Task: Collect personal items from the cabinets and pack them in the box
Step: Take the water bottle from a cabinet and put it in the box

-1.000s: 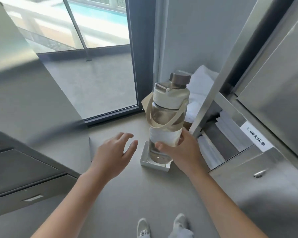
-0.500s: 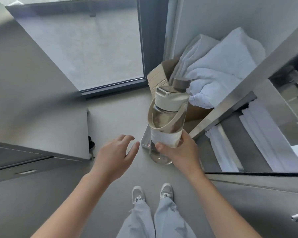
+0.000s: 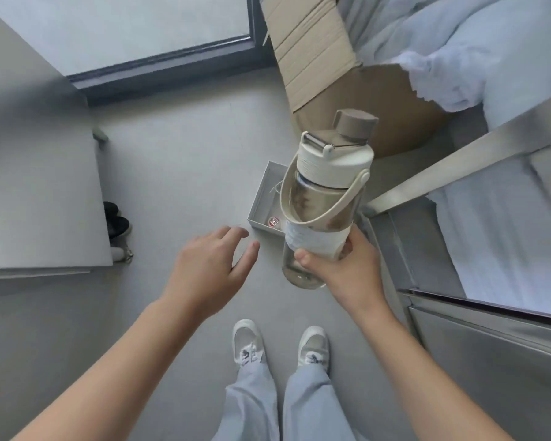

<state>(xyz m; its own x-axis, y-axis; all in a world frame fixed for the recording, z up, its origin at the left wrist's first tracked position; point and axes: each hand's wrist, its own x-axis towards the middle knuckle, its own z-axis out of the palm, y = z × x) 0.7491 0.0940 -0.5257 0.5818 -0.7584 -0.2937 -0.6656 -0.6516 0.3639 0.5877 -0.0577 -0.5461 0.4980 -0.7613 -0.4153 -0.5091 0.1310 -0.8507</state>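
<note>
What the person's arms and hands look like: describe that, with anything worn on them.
The left forearm and right forearm are bare, with no sleeve in view. The left hand and right hand wear no glove, and no watch, ring or bracelet shows. Below are light grey-blue trousers and white lace-up shoes.

Bare left hand [image 3: 209,265] and right hand [image 3: 344,275], forearms [image 3: 115,354] unsleeved. Loose pale blue-grey fabric trousers [image 3: 252,405]. White lace-up low sneakers [image 3: 247,340] with grey toe panels.
</note>
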